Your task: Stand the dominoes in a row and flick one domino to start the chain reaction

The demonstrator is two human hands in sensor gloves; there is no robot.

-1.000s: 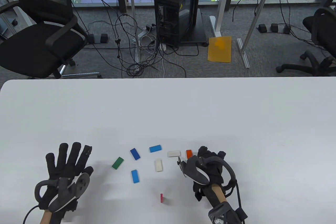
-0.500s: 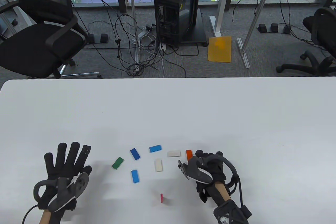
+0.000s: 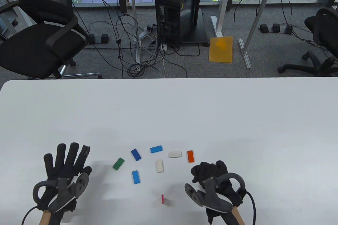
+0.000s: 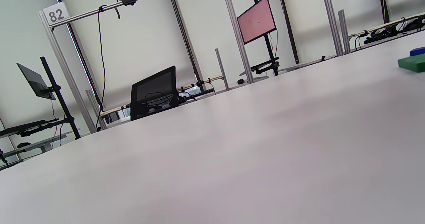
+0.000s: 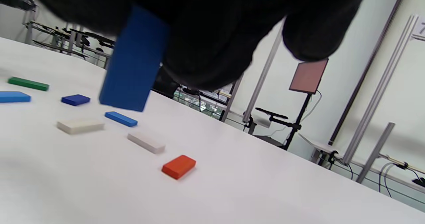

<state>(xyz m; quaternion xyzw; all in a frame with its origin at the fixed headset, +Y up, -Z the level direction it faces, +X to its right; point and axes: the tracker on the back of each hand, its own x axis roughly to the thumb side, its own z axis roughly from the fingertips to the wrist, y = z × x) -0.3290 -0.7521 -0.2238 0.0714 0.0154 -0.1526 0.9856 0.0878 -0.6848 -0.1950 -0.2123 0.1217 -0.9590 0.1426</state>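
Left of the standing pink domino (image 3: pixel 162 198), the left hand (image 3: pixel 67 167) lies flat, fingers spread, holding nothing. Beyond the pink domino, 7 dominoes lie flat, from green (image 3: pixel 118 163) to orange (image 3: pixel 190 156). Right of it, the right hand (image 3: pixel 211 176) grips a dark blue domino (image 5: pixel 134 59) above the table (image 3: pixel 237 119).

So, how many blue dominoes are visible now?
4. Three lie flat on the table: dark blue domino, light blue domino, another light blue domino. The fourth blue domino is held in the right hand.
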